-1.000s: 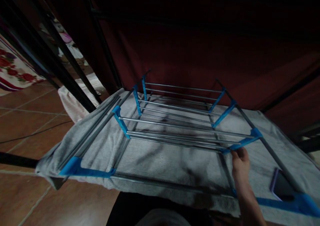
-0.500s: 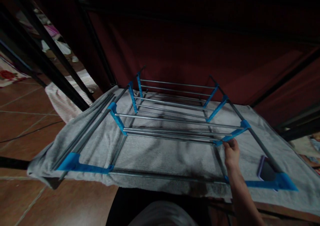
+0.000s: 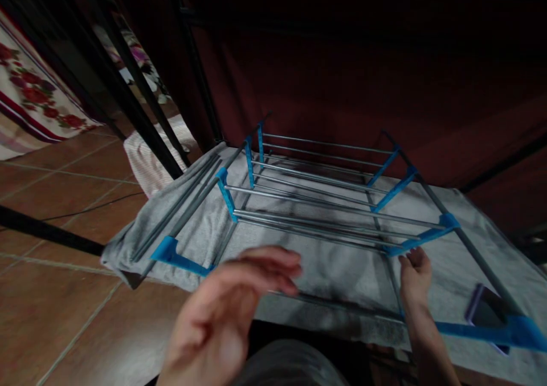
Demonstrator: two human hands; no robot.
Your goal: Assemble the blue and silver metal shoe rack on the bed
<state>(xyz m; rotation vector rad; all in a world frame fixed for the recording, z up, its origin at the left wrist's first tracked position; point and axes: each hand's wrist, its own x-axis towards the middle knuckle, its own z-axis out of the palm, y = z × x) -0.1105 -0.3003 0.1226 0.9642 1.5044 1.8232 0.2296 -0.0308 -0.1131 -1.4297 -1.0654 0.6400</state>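
Note:
A rack of grey metal tubes joined by blue plastic brackets lies on its side on a grey cloth. My right hand is at the near right blue bracket, its fingers closed on the lower edge; the fingertips are partly hidden. In the near middle, my left hand is raised in front of the rack, fingers loosely curved and holding nothing. It covers part of the near cross tube and comes close to the left corner bracket.
Loose tubes lie along the left side of the grey cloth. A phone rests under the right corner bracket. Black metal posts stand at the left, above a tiled floor. A dark red panel closes off the back.
My left hand has come into view from below, in front of the rack. My right hand stays at the same bracket. The camera has turned left, so everything sits further right.

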